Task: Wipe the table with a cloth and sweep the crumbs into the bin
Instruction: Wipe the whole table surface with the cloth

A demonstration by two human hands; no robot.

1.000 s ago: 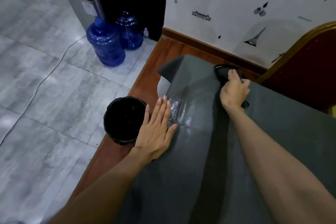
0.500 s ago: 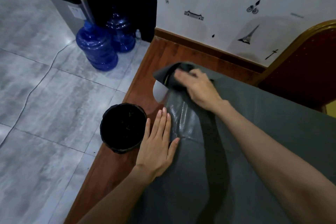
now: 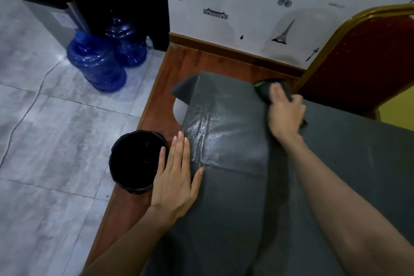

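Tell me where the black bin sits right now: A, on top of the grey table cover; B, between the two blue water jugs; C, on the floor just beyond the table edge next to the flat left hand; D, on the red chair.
C: the black bin stands on the floor below the table edge, right beside the left hand, which lies flat on the grey table cover.
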